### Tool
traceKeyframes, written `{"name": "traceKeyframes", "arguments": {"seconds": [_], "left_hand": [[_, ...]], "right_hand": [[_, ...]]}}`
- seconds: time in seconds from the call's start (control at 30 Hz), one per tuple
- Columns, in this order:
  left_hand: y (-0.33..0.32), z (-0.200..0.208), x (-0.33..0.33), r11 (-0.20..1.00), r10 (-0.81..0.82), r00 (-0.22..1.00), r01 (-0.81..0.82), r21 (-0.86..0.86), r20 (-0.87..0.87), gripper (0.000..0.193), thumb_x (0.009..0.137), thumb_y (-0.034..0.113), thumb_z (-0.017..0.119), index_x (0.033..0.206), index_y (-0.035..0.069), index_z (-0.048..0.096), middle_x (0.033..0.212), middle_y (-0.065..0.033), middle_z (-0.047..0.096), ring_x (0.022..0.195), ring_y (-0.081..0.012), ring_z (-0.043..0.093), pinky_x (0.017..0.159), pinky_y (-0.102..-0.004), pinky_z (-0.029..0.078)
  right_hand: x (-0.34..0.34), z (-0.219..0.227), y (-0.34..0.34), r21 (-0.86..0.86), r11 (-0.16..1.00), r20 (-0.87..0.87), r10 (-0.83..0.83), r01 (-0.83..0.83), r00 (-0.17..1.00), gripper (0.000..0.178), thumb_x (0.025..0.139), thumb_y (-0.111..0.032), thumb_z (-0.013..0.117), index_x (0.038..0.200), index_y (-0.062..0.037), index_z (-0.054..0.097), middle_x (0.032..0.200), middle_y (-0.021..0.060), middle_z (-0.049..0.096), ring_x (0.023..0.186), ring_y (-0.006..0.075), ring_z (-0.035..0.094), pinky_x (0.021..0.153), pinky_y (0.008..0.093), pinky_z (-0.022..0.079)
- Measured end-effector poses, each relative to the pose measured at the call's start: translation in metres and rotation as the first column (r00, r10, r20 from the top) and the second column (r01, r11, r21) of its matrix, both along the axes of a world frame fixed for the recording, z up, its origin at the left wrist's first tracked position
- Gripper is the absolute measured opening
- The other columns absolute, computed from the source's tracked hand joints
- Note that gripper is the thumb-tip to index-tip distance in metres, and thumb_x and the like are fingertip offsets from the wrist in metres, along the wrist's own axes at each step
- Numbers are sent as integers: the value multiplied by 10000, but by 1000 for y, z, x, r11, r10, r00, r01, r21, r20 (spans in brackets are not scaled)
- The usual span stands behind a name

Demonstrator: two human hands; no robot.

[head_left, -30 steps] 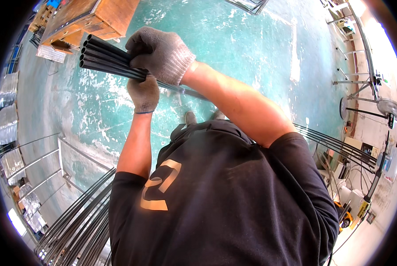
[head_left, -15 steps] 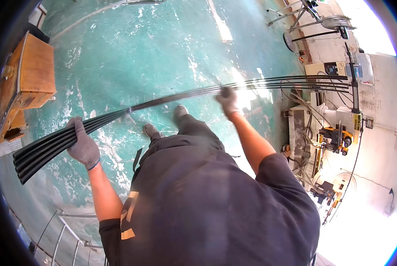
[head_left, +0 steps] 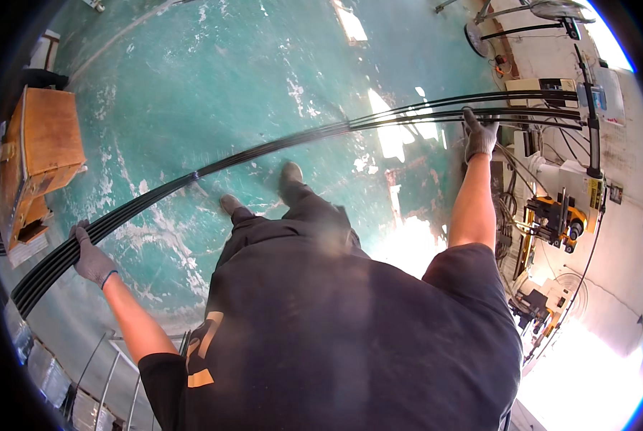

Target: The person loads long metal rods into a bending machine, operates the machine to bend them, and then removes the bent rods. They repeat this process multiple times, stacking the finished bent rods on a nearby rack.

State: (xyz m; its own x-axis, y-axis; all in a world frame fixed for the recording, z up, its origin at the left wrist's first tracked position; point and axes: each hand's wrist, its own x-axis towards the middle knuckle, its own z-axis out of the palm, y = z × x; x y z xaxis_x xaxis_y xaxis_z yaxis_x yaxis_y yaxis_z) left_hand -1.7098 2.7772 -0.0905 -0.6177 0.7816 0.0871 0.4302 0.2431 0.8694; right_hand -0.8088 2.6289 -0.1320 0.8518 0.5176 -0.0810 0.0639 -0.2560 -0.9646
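Observation:
A long bundle of thin black tubes (head_left: 264,149) stretches across in front of me, bowing from lower left to upper right. Near its thicker-looking left end, my left hand (head_left: 94,261), in a grey knit glove, is closed around the tubes. Toward the far right end my right hand (head_left: 481,136), gloved too, grips the lower tubes from below. The upper tubes there spread slightly apart from those in my fingers. A tie (head_left: 196,175) binds the bundle left of the middle, and another band seems to sit further right.
Wooden cabinet (head_left: 52,136) at the left. Along the right wall are yellow-black machines (head_left: 555,219) with cables, and a dark upright pole (head_left: 592,129) by the tube ends. A fan stand (head_left: 523,32) is at the far right, a metal rack (head_left: 109,373) at the lower left. The green floor (head_left: 228,72) is worn.
My right hand has slid from mid-bundle out to the right end and grips there. My left hand has shifted left and slightly down with the bundle, whose right end sits higher.

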Motion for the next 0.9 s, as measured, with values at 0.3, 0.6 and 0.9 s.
{"name": "traceKeyframes", "arguments": {"seconds": [0.3, 0.6, 0.9], "left_hand": [[-16, -5, 3, 993, 121, 991, -122, 8, 51, 303, 1088, 238, 608, 1196, -11, 742, 1125, -83, 789, 1091, -228, 730, 1020, -368, 548], [-21, 3, 25, 984, 176, 981, -176, -4, 80, 298, 1084, 199, 633, 1239, -36, 731, 1203, -131, 771, 1141, -254, 727, 1047, -376, 546], [-22, -2, 9, 976, 216, 974, -216, 1, 64, 267, 1059, 237, 663, 1100, 1, 782, 1107, -95, 795, 1052, -233, 743, 987, -373, 555]], "right_hand": [[46, -3, 41, 162, 979, -61, 135, -123, 989, 416, 950, -69, 815, 1339, 11, 689, 1225, 120, 757, 1112, 212, 711, 1022, 347, 546], [16, -4, 24, 75, 994, 157, 66, -78, 985, 196, 950, -59, 811, 1119, 38, 792, 1030, 112, 793, 970, 200, 755, 940, 324, 581], [41, 15, -11, -12, 953, 33, 302, -302, 953, 418, 927, 47, 756, 1339, 56, 688, 1248, 167, 764, 1176, 230, 723, 1037, 348, 577]]}}
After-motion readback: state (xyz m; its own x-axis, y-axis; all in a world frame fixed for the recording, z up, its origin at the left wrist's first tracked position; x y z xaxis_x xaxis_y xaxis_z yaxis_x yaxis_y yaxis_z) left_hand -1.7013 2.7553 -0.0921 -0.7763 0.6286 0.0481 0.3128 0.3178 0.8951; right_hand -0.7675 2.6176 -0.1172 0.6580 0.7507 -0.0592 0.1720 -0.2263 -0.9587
